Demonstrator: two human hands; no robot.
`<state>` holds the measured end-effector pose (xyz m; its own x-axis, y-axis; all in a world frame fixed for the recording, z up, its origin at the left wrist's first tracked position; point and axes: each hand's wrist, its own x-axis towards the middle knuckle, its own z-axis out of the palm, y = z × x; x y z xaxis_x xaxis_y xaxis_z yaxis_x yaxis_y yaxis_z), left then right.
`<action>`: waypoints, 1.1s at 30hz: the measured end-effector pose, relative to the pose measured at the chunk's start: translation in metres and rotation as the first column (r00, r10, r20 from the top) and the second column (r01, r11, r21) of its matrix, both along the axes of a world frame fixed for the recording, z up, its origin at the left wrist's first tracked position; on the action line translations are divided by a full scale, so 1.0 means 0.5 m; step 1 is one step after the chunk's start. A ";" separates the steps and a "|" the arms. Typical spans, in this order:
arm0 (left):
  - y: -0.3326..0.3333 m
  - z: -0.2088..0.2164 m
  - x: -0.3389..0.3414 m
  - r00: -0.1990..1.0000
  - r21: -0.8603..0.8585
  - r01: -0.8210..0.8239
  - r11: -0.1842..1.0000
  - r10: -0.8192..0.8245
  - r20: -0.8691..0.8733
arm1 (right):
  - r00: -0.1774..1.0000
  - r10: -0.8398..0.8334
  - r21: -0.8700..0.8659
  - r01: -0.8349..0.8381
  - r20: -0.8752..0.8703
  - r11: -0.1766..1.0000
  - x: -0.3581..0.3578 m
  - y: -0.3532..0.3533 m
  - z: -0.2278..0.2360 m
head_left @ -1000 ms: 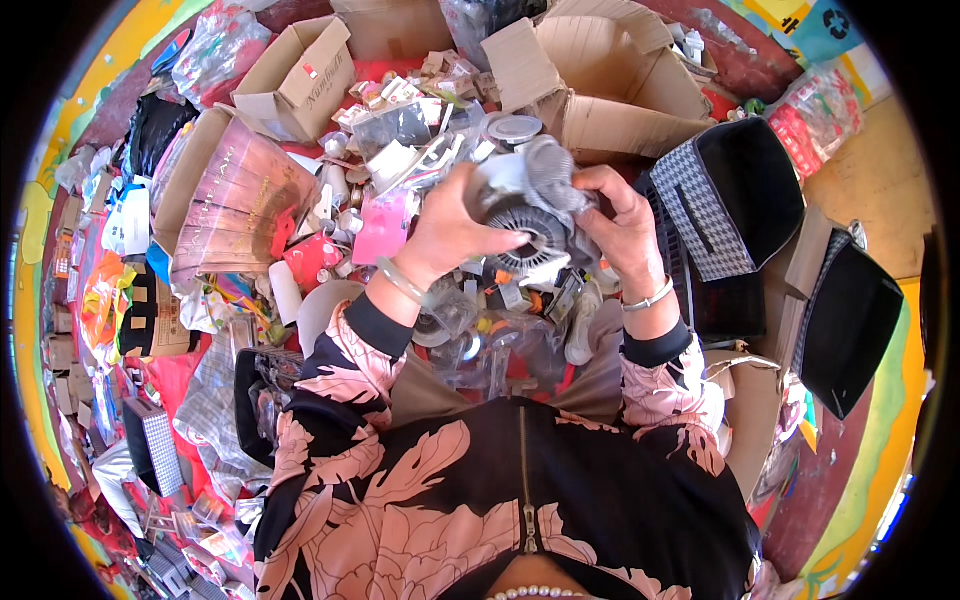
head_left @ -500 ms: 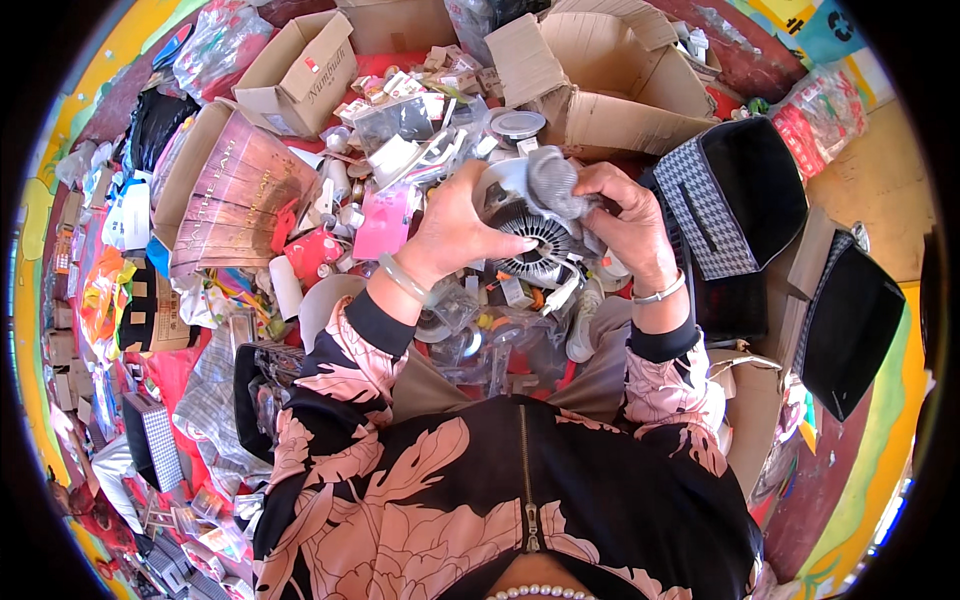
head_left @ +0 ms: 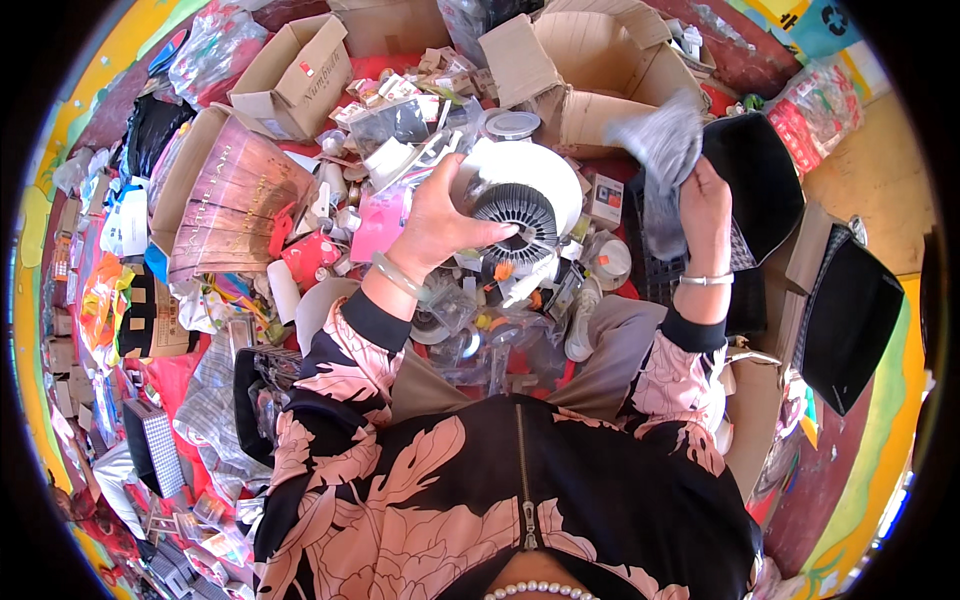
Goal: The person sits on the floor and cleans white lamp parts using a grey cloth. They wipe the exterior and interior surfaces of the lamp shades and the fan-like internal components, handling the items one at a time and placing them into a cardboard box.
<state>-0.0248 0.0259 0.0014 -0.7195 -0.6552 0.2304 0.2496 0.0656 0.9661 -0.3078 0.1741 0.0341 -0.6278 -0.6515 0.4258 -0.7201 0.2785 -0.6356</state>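
My left hand (head_left: 437, 228) grips a round lamp fitting (head_left: 548, 180) with a wide white rim and a black finned heat sink at its centre. The thumb lies across the fins, while the other fingers go behind the rim on its left. A white piece hangs at the fitting's lower edge. Out to the right, my right hand (head_left: 706, 212) pinches a crumpled grey cloth (head_left: 664, 165), which is blurred and held away from the lamp. Beneath both hands lies a heap of small parts and packaging, with a pink sheet (head_left: 380, 222) near my left wrist.
An open cardboard box (head_left: 625, 75) stands at the back, and a smaller one (head_left: 292, 80) at the back left. Black-lined boxes (head_left: 755, 185) sit close on the right. A printed carton (head_left: 235, 200) is on the left. Clear plastic packaging (head_left: 490, 350) lies between my legs.
My right hand has swung right, taking the grey cloth off the lamp fitting. The white rim now shows fully. My left hand keeps its grip, nearly in place.
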 end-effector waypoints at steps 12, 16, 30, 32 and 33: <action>-0.019 -0.024 0.032 0.946 0.484 0.011 0.875 0.148 -0.289 | 0.978 0.199 0.075 -0.204 0.069 0.976 0.031 0.011 0.024; -0.044 -0.046 0.039 0.935 0.505 0.078 0.860 0.113 -0.337 | 0.829 0.371 -0.225 -0.301 0.418 0.927 0.043 0.012 0.046; 0.000 -0.004 0.011 0.968 0.431 -0.016 0.902 0.122 -0.220 | 0.469 0.604 -0.402 -0.464 0.644 0.789 0.227 -0.088 -0.048; 0.005 -0.007 0.006 0.949 0.442 -0.006 0.897 0.145 -0.280 | 0.332 0.647 -0.512 -0.411 0.686 0.754 0.238 -0.086 -0.031; 0.007 -0.006 0.007 0.953 0.443 0.001 0.896 0.133 -0.271 | 0.261 0.667 -0.562 -0.377 0.698 0.736 0.244 -0.084 -0.024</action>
<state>-0.0213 0.0293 -0.0016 -0.6172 -0.7802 0.1016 0.5299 -0.3168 0.7867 -0.1860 0.1319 0.0221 -0.2967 -0.9477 0.1174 0.2717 -0.2016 -0.9410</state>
